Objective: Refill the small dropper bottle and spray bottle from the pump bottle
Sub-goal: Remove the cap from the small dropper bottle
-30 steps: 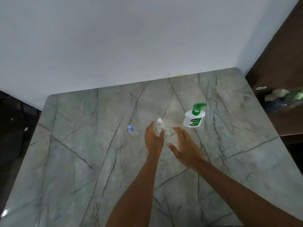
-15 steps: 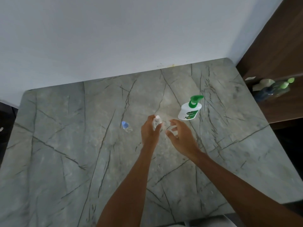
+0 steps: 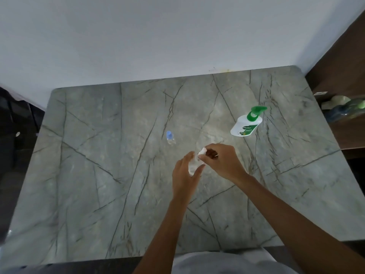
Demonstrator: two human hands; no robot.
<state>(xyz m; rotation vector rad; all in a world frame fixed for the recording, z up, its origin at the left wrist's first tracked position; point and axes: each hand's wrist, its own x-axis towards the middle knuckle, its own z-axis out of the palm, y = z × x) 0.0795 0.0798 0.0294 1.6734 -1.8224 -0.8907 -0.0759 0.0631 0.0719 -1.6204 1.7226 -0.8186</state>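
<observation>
A small clear spray bottle with a white top stands near the middle of the grey marble table. My left hand grips its body from the left. My right hand pinches its white top with curled fingers. The white pump bottle with a green pump head stands upright at the back right, apart from both hands. The small clear dropper bottle with a blue cap stands to the left of the hands, untouched.
A white wall runs behind the table. A dark wooden shelf at the right holds a few bottles. Dark furniture sits off the table's left edge. My white shirt shows at the near edge.
My right hand has closed in from beside the spray bottle and now pinches its top. My left hand keeps its grip. The camera has tilted, showing more of the near table edge.
</observation>
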